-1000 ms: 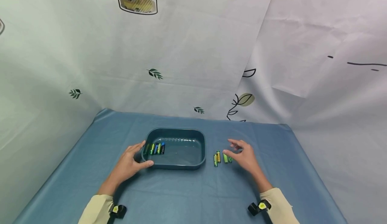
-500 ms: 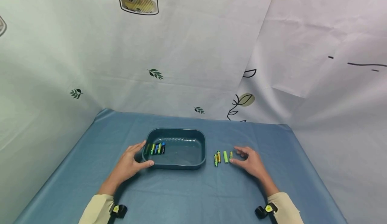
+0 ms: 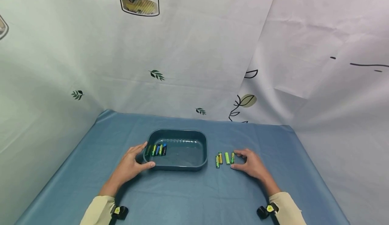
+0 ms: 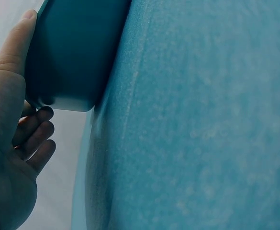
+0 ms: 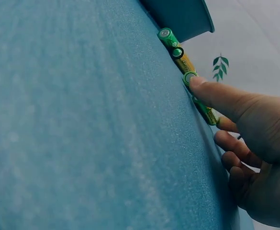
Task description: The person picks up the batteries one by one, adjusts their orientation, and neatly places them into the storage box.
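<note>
The left hand (image 3: 129, 161) grips the near-left corner of a dark teal rectangular tray (image 3: 183, 168), thumb on the near rim and fingers along the left side. In the left wrist view, the thumb (image 4: 19, 45) lies against the tray's wall. Inside the tray, at its left, several batteries (image 3: 160, 150) lie side by side. The right hand (image 3: 250, 164) pinches the rightmost green-yellow battery (image 3: 232, 158) lengthwise on the table, forefinger at its far end and thumb at the near end. To its left lie a light green battery (image 3: 227, 158), a yellow one (image 3: 220, 158) and a green one (image 3: 217, 161).
A blue cloth (image 3: 182, 198) covers the table. White printed fabric (image 3: 194, 49) hangs behind and at both sides. Each wrist wears a small black camera; the left camera (image 3: 121, 212) and right camera (image 3: 262, 212) are near the table's front.
From above the loose batteries, the right hand has moved right and lower, its thumb and forefinger closing in around the rightmost battery. The left hand and tray stay in place.
</note>
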Available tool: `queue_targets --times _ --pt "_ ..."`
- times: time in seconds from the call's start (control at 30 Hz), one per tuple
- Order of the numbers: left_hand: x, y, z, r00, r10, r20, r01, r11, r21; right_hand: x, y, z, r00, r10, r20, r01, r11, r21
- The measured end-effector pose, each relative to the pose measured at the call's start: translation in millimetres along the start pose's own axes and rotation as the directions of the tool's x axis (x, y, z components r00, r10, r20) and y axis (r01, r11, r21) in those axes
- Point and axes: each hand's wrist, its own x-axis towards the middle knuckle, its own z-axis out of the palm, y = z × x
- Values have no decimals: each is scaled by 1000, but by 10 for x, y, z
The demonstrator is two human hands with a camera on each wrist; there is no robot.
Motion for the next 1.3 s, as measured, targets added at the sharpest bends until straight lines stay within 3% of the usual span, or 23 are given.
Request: queue_targets --times 0.43,0.83,1.07,1.3 --pt "20 7 -9 1000 -4 4 4 1000 6 14 -15 24 999 23 -35 -24 1000 -16" --pt "8 -1 -4 1000 13 12 -14 1000 16 25 -89 1 992 70 -107 -65 997 50" --pt "14 14 -9 1000 6 14 -6 1000 14 129 -228 -88 987 22 -157 -9 997 78" --pt "16 28 -9 1000 0 8 -1 1000 21 295 -443 -152 990 22 -140 -11 996 83"
